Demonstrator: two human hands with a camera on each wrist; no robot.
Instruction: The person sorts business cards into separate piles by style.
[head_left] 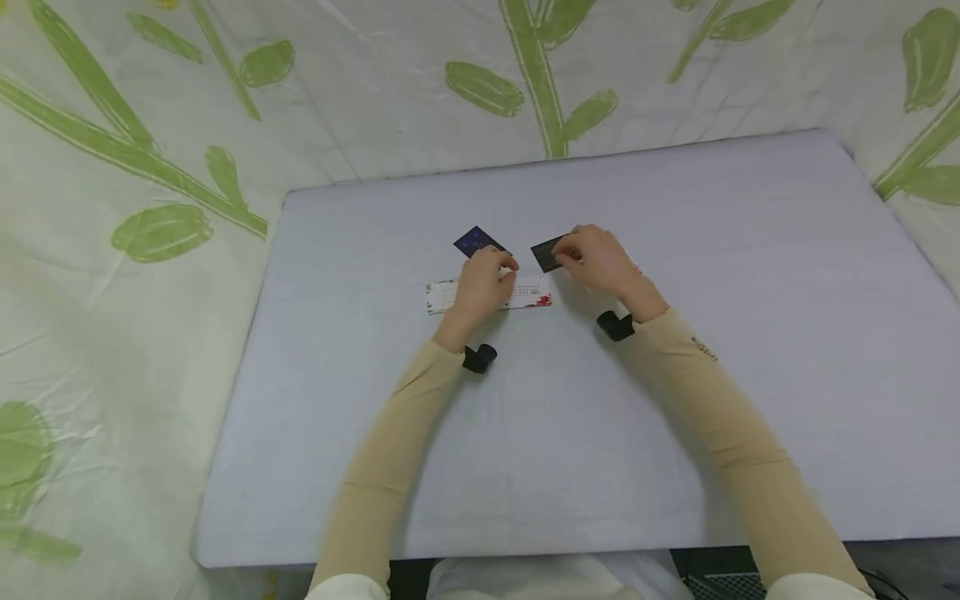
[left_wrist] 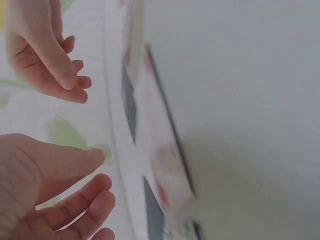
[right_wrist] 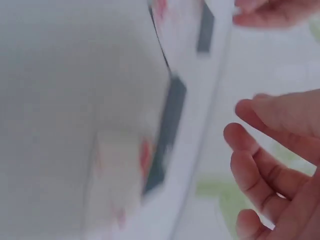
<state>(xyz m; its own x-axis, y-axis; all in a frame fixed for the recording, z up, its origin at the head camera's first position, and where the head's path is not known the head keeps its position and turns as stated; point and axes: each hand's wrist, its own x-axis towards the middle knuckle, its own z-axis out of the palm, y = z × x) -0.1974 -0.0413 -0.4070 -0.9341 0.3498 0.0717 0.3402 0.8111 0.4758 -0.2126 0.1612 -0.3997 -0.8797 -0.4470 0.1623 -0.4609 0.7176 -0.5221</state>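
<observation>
A person's left hand (head_left: pixel 483 287), its grip apart and empty, hovers over a floral strip (head_left: pixel 532 292) on a white desk (head_left: pixel 570 433), a blue card (head_left: pixel 476 240) just beyond the strip; the right hand (head_left: pixel 596 254), likewise parted and empty, hangs over a dark card (head_left: pixel 545 254) beyond the strip's right end

Table (head_left: pixel 570 467) seen from the head, forward and down, farther off; wrist views shot close, rolled sideways; left hand (head_left: pixel 480 287) and right hand (head_left: pixel 597 260) shared by all.
</observation>
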